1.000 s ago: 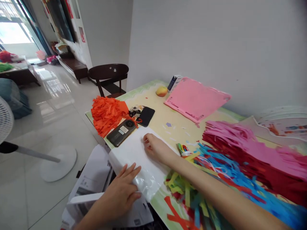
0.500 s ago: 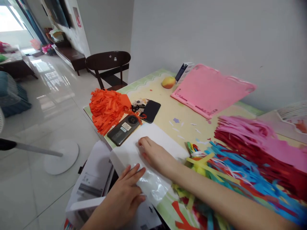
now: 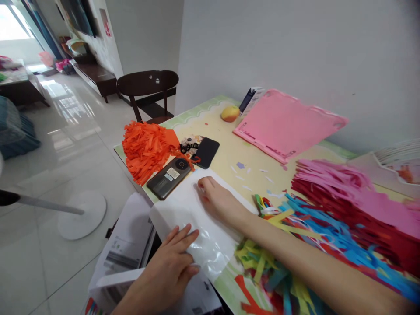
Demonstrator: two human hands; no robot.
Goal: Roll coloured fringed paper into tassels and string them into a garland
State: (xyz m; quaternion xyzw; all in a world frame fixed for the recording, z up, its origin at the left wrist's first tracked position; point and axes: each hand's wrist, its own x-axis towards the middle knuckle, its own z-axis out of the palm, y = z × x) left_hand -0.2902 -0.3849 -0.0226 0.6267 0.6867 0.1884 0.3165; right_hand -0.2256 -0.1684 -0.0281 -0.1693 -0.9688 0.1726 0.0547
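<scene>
A white sheet [image 3: 226,189] lies near the table's corner, with a glossy clear film [image 3: 210,251] over its near part. My left hand [image 3: 172,264] rests on the near edge of the film, fingers stretched out and spread. On the sheet lies my right hand [image 3: 218,201], its fingers curled in and its side against the surface. Whatever the curled fingers may hold is hidden. Just beyond the sheet are a dark phone [image 3: 169,177] with its camera side up and a black phone [image 3: 206,152]. An orange fringed paper pom-pom [image 3: 144,151] sits beside them.
Colourful paper strips [image 3: 341,232] pile up under and beside my right forearm. Pink fringed paper [image 3: 348,179], a pink plastic board [image 3: 288,124] and a yellow-red fruit [image 3: 230,113] are on the table [image 3: 203,118]. Below its left edge stand papers [image 3: 126,245]; a chair [image 3: 147,85] is behind.
My right hand has slid a little to the right and away from me across the sheet, fingers still curled. My left hand stays where it was.
</scene>
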